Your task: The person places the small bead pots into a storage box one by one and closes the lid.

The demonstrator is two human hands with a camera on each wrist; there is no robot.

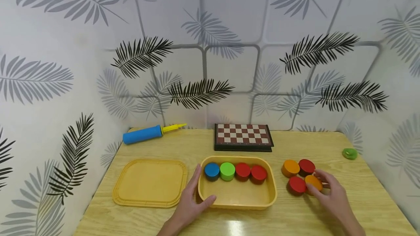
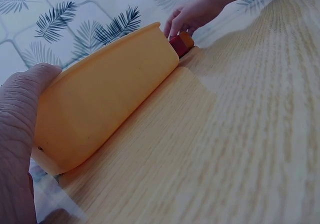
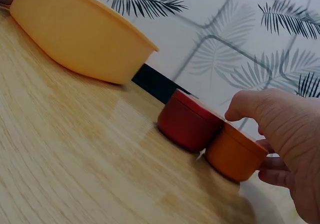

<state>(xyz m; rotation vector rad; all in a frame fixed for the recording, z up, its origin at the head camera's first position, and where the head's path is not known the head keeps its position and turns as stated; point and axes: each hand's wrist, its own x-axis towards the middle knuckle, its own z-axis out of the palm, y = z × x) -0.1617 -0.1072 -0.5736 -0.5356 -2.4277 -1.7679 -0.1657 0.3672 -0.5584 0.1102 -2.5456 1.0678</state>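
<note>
Touching yellow box (image 1: pixel 236 195), left hand (image 1: pixel 191 202), four coloured tubs (image 1: pixel 227 170) inside

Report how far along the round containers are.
Apparently done: a blue container, a green one and two red ones stand in the yellow tub. In hand: the right hand grips an orange container outside it. Probably remaining: two more red containers and another orange one nearby.
</note>
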